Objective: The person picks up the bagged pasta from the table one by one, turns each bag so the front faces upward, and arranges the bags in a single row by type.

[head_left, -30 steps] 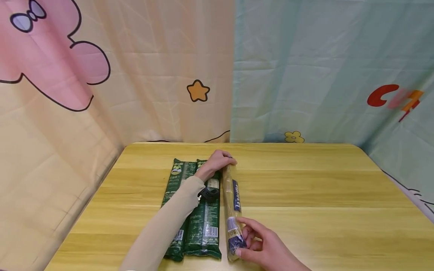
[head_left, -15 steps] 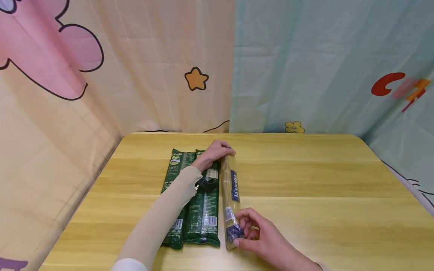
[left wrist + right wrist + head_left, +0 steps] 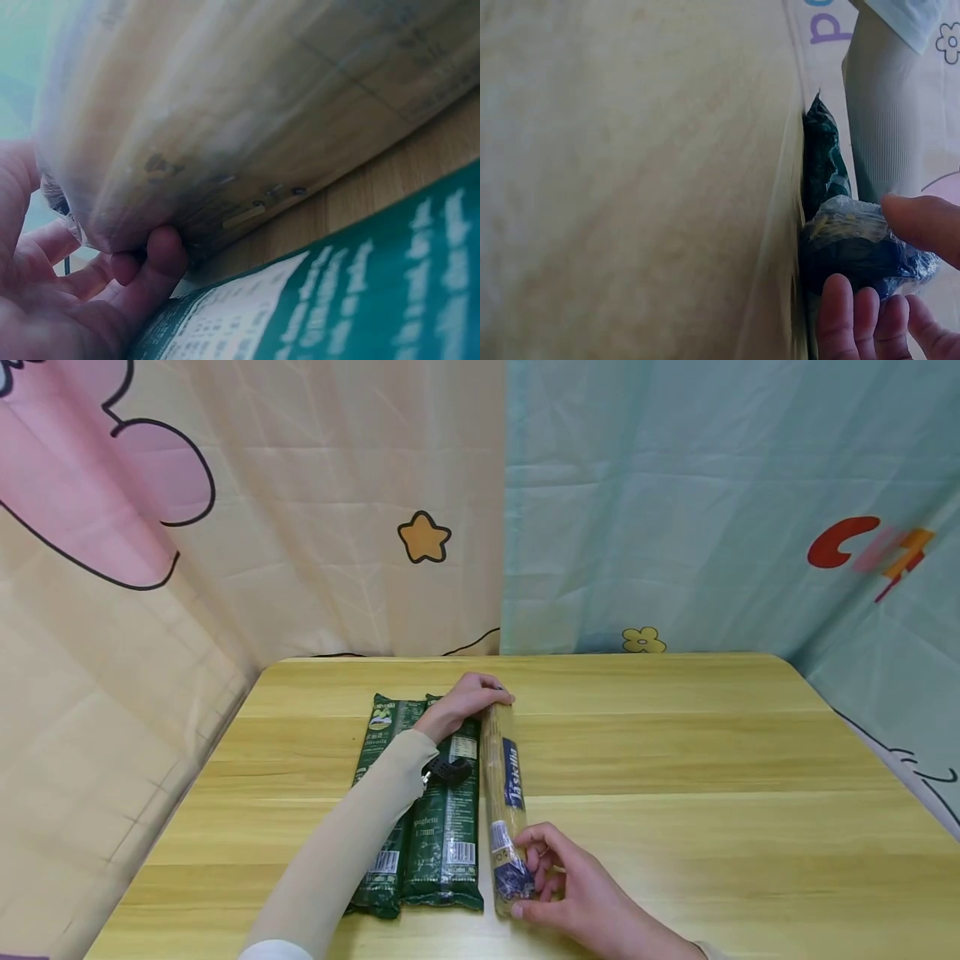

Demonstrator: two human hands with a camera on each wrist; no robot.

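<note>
A long clear pack of spaghetti [image 3: 495,777] with a blue label lies lengthwise on the table, right of two green spaghetti packs [image 3: 441,827]. At its far end my left hand [image 3: 467,697] holds it; in the left wrist view the fingers [image 3: 166,255] curl at the end of the clear wrapper [image 3: 217,127]. My right hand [image 3: 573,881] grips the near end between thumb and fingers. In the right wrist view, the thumb [image 3: 922,225] is on one side of the crinkled blue-and-clear end [image 3: 855,247], fingers on the other. My left forearm covers part of the green packs.
The left green pack [image 3: 382,872] lies beside the other, slightly tilted. All packs rest on a wood-grain table [image 3: 712,827]. Printed curtains [image 3: 337,527] hang behind the table and along its sides. A black wrist mount [image 3: 450,770] sits on my left wrist.
The head view has shifted slightly. Both hands keep hold of the clear spaghetti pack, which stays in about the same place beside the green packs.
</note>
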